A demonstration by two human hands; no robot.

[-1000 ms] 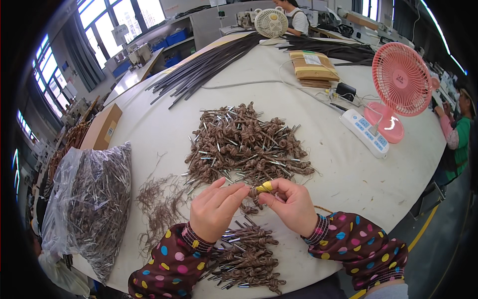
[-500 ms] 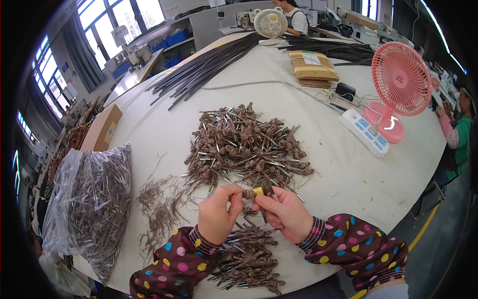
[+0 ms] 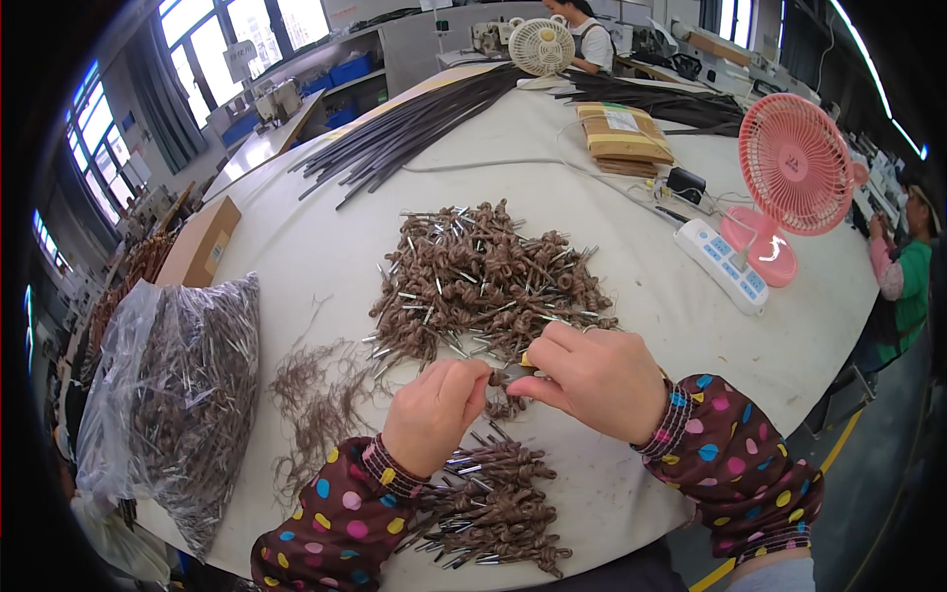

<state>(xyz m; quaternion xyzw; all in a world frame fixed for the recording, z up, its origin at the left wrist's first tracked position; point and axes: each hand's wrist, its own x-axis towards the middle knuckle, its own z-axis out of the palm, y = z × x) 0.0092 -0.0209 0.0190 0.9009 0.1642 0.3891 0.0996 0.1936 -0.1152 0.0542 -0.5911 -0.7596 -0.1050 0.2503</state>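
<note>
1. Head view: the left hand (image 3: 431,412) and right hand (image 3: 592,380) meet over the white round surface (image 3: 631,266), both pinching one small brown coiled fibre piece with a metal tip (image 3: 505,378).
2. I judge the coil is being worked; next calls for a firm twist, then setting it on the near finished brown heap (image 3: 498,508).
3. Since a second ago, the hands have closed together and dropped nearer the big brown pile (image 3: 483,281).

Two fans (image 3: 795,166), two hands (image 3: 592,380), one power strip (image 3: 722,265), one clear bag (image 3: 178,395), two piles of brown coiled pieces (image 3: 483,281)

Both hands (image 3: 533,390) on brown curl (image 3: 500,378)
</note>
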